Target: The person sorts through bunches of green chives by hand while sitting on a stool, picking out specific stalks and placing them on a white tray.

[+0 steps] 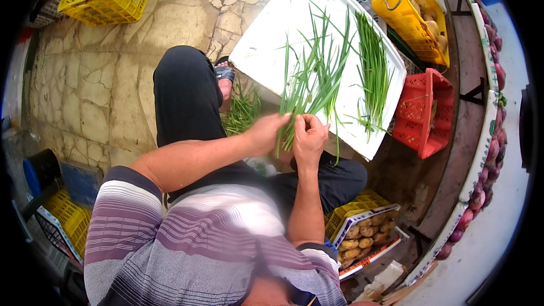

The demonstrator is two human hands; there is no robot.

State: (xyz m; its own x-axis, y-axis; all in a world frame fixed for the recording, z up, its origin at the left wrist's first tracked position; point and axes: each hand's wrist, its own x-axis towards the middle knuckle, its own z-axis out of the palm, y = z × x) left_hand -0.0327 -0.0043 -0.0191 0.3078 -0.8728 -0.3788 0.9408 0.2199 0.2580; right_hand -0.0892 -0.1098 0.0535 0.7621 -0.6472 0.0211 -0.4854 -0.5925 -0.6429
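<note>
Low over the near edge of a white foam tray [263, 46], my left hand [265, 134] holds a loose bunch of green chives [293, 97] by the lower stems. My right hand [310, 136] has its thumb and forefinger pinched against the same stems, its other fingers curled. Long loose chive blades [325, 59] lie fanned across the tray beyond my hands. Along its right side rests a neater, denser bundle of chives [374, 63]. A heap of green trimmings or blades [242, 110] is on the floor beside my left forearm, partly hidden by it.
Yellow crates stand at the upper left [112, 2] and upper right [408, 12], the latter holding tubers. A red plastic basket [420, 110] is right of the tray. Potatoes [361, 238] fill a box near my right elbow. Purple onions [478, 197] line a shelf edge.
</note>
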